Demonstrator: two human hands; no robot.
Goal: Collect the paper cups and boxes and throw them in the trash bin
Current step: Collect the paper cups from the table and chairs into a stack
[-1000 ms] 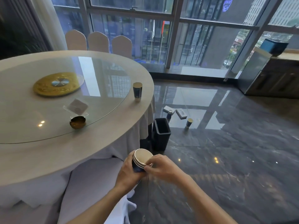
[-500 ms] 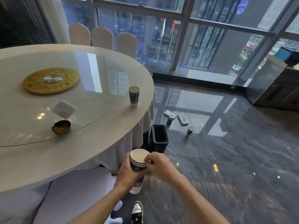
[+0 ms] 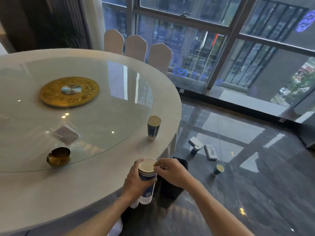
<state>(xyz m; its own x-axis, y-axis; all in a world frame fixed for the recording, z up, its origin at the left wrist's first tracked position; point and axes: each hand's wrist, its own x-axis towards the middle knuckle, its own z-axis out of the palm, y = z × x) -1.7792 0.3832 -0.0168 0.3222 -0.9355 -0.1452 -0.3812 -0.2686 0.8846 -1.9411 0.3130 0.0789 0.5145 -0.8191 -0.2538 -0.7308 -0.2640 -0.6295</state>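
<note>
My left hand [image 3: 136, 182] is wrapped around a nested stack of blue-and-white paper cups [image 3: 147, 174], held upright. My right hand [image 3: 172, 171] pinches the rim of the top cup. A dark trash bin [image 3: 170, 191] stands on the floor right behind my hands, mostly hidden by them. One more paper cup [image 3: 153, 127] stands upright on the table near its right edge. On the floor beyond the bin are two paper cups [image 3: 194, 149] [image 3: 217, 169] and two white boxes [image 3: 196, 141] [image 3: 210, 152].
A big round table [image 3: 51, 193] with a glass turntable fills the left. On it sit a gold centre disc [image 3: 69, 92], a brass ashtray [image 3: 58, 156] and a clear card holder [image 3: 65, 135]. Three covered chairs [image 3: 136, 46] stand by the window. The floor is glossy dark stone.
The view has swung up and closer to the table and bin. The cup stack went from tilted toward me to upright, still held in both hands.
</note>
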